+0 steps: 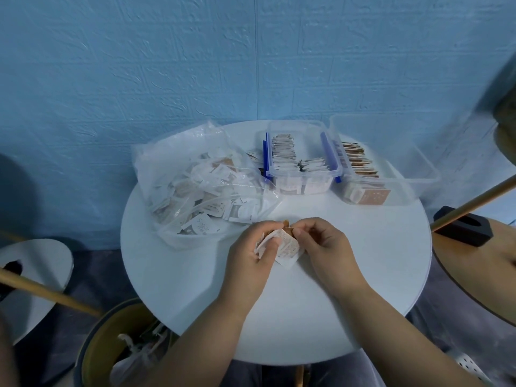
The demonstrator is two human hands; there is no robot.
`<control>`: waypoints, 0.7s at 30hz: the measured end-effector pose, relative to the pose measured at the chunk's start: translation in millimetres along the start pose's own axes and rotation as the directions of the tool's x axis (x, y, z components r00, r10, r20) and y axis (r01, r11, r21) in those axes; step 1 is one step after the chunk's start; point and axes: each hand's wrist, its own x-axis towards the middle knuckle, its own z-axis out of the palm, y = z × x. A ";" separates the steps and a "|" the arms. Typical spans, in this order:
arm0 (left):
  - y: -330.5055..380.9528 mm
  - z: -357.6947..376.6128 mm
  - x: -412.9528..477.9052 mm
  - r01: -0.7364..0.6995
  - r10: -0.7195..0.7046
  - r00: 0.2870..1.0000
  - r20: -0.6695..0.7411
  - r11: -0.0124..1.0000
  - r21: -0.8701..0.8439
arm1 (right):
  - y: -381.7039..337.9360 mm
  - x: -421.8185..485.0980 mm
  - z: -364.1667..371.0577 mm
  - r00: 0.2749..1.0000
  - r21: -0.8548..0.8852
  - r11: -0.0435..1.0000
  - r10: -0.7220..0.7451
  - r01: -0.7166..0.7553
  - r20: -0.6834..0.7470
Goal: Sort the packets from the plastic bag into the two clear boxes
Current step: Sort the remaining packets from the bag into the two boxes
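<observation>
A clear plastic bag full of white and brown packets lies on the left of the round white table. Behind the middle stands a clear box with blue clips, holding white packets on edge. To its right a second clear box holds a row of brown packets. Near the table's centre my left hand and my right hand both grip a small stack of packets, white ones in front and a brown one at the back. My fingers cover most of the stack.
A few loose packets lie between the bag and the blue-clipped box. A wooden stool with a bag in it stands at lower left, another wooden seat with a black object at right. Wooden poles cross both sides. Blue wall behind.
</observation>
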 end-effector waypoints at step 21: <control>-7.4 4.1 2.4 0.149 -0.173 0.977 -0.126 0.973 -0.178 | -3.8 -5.3 -0.3 0.971 0.186 0.974 0.164 -0.132 -0.172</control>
